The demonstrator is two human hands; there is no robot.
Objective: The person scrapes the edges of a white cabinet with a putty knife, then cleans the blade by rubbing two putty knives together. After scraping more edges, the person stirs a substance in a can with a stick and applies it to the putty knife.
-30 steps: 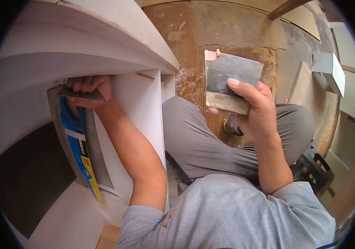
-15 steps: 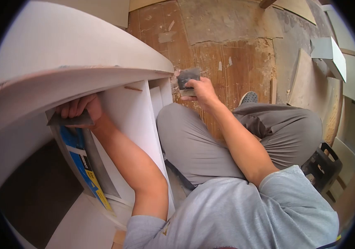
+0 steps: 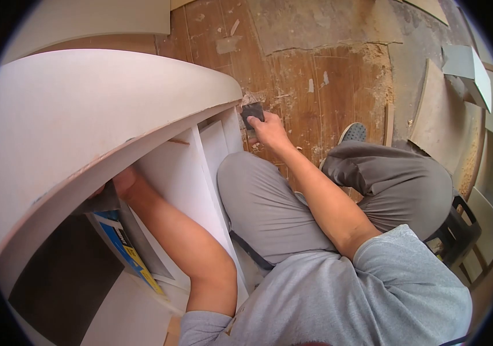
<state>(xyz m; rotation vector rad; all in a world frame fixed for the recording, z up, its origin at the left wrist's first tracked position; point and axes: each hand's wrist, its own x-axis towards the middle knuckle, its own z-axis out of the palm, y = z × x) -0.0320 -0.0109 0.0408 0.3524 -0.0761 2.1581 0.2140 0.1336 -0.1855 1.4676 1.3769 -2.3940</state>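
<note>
My left hand [image 3: 123, 183] reaches under the curved white panel [image 3: 125, 86], with its fingers mostly hidden behind the panel's lower edge. It is closed on a dark, flat scraper [image 3: 103, 200], whose blade shows only in part. Further to the right, my right hand [image 3: 270, 131] grips a dark grey, square-bladed putty knife [image 3: 252, 115], thumb on top, beside the panel's right end. A pinkish, rough strip runs along the panel's edge.
White upright boards [image 3: 191, 196] divide the cabinet under the panel. A blue and yellow packet [image 3: 125, 248] leans inside. Scraps lie on the worn wooden floor [image 3: 298, 109]. A white box [image 3: 468, 72] and a curved board [image 3: 442, 115] stand at the right.
The view has shifted, showing more of the panel's top. My left hand is now more hidden under the panel edge. My right hand has drawn slightly left, closer to the panel's end.
</note>
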